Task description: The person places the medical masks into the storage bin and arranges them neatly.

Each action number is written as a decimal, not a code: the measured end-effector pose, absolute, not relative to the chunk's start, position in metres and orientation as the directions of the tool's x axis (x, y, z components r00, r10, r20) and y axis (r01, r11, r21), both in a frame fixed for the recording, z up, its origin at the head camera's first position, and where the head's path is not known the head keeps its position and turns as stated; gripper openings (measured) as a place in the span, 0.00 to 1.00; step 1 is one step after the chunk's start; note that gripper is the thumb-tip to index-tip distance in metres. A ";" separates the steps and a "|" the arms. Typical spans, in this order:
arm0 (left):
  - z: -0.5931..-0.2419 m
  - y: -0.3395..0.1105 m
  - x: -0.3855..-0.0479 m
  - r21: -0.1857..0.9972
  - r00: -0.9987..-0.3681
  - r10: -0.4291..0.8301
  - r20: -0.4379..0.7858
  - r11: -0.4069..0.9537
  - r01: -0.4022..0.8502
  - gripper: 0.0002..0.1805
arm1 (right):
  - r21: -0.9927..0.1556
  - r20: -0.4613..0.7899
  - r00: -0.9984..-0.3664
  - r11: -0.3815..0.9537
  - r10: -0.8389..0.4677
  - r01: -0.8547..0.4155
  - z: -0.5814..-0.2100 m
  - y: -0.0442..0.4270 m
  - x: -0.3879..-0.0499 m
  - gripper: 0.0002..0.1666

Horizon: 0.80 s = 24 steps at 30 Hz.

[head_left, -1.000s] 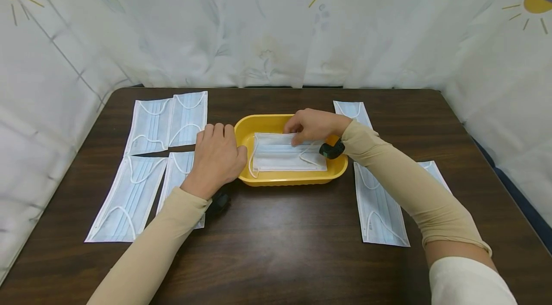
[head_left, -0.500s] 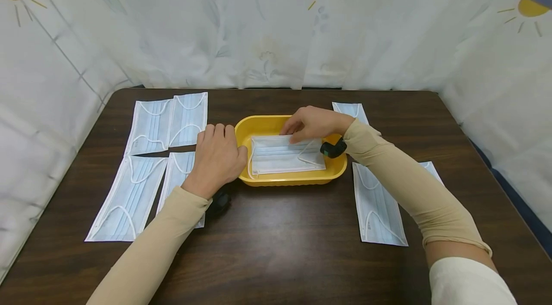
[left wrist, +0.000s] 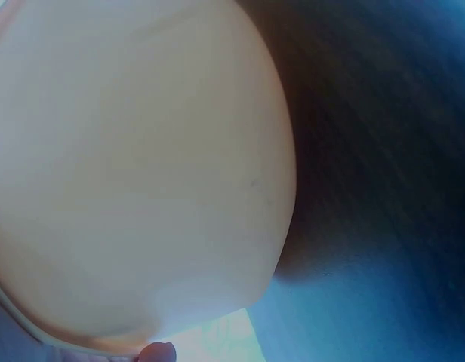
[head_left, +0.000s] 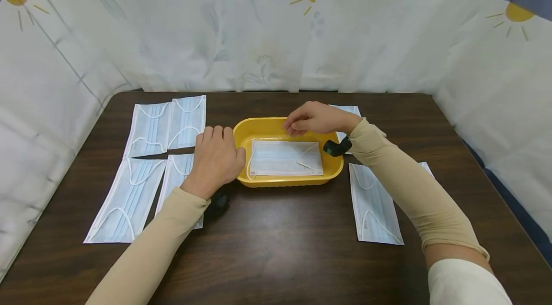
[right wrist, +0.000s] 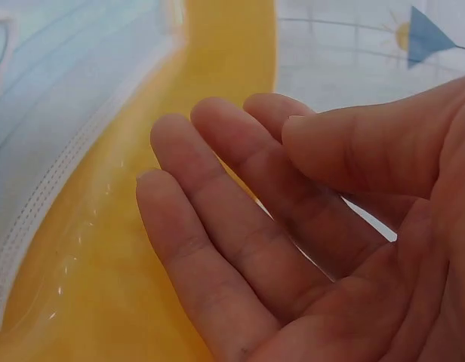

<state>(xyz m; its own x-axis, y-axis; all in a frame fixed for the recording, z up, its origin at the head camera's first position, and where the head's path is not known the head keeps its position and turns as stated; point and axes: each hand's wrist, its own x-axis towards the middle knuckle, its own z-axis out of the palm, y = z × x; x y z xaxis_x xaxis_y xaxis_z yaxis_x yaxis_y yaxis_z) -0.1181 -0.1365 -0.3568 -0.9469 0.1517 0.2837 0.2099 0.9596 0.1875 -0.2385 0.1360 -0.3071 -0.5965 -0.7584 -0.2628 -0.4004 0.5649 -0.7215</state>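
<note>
Surface is carrying a yellow tray, 1 pale mask lying flat inside; the left hand is resting at the tray's left rim, whether its fingers are gripping impossible to tell; the right hand is hovering above the tray, fingers hanging loose

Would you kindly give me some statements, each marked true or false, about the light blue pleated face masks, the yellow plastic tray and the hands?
1. One light blue pleated face mask lies inside the yellow rounded plastic tray. True.
2. The right hand holds nothing. True.
3. Only one mask lies left of the tray. False: four masks show there.
4. The left hand is at the tray's left end. True.
5. The tray stands on a white cloth. False: it stands on a dark brown wood-grain table.
</note>
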 end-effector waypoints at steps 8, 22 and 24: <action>-0.358 -0.137 -0.118 0.195 -0.952 0.148 0.267 0.959 0.204 0.16 | -0.760 -0.223 -0.640 0.542 -0.736 -0.359 -0.305 0.151 -0.237 0.18; -0.358 -0.138 -0.119 0.196 -0.945 0.152 0.291 0.957 0.214 0.15 | -0.794 -0.161 -0.803 0.559 -0.574 -0.241 -0.304 0.192 -0.238 0.18; -0.358 -0.138 -0.119 0.197 -0.947 0.150 0.285 0.958 0.211 0.15 | -0.806 -0.157 -0.816 0.550 -0.556 -0.220 -0.303 0.197 -0.237 0.18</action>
